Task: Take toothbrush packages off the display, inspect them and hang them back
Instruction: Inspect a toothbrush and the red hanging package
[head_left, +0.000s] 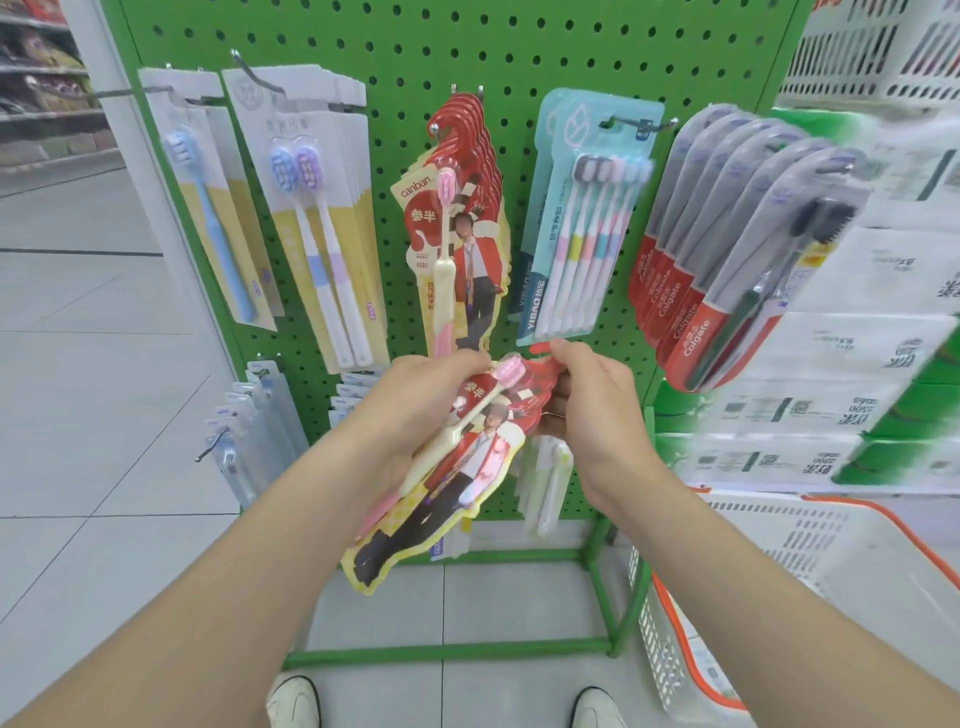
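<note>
I hold a red and yellow toothbrush package (457, 467) with a pink brush in it, tilted in front of the green pegboard display (519, 52). My left hand (415, 400) grips its left edge near the top. My right hand (587, 400) pinches its red top end. Above, more of the same red packages (462, 234) hang on a hook. Beside them hang a teal multi-brush pack (576, 218), grey and red Colgate packs (727, 249) at the right, and white and yellow packs (317, 218) at the left.
More small packs (249, 431) hang low on the display's left. A white basket with orange trim (779, 597) stands on the floor at the right. Stacked white and green boxes (857, 338) fill the right side. Tiled aisle floor lies to the left.
</note>
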